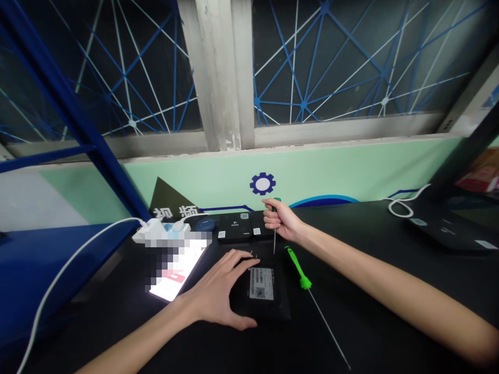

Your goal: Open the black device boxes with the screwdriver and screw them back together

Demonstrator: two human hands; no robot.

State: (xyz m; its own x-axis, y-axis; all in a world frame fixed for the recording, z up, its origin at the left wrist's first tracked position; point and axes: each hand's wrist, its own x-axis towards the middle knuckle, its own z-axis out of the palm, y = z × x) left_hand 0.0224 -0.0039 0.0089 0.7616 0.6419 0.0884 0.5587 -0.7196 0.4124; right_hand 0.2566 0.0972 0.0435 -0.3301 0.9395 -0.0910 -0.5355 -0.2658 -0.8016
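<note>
A flat black electronic box (pixel 279 301) with a white printed label (pixel 261 283) lies on the black table in front of me. My left hand (pixel 222 285) spans it from the left, thumb at the near edge and fingertips toward the far side, gripping it. Above its far right corner, my right hand (pixel 281 221) is closed round the dark green handle of a screwdriver (pixel 275 241). The shaft points straight down; whether the tip touches the box I cannot tell. Just right of the box lies a second screwdriver (pixel 299 267) with a bright green handle and a long thin shaft.
Two more black boxes (pixel 234 228) stand at the back, with a dark blue rounded object (pixel 205 224) beside them. A lit screen (pixel 175 280) and a white power strip (pixel 156 231) are on the left. Another black device (pixel 444 234) and a white cable (pixel 401 208) lie far right.
</note>
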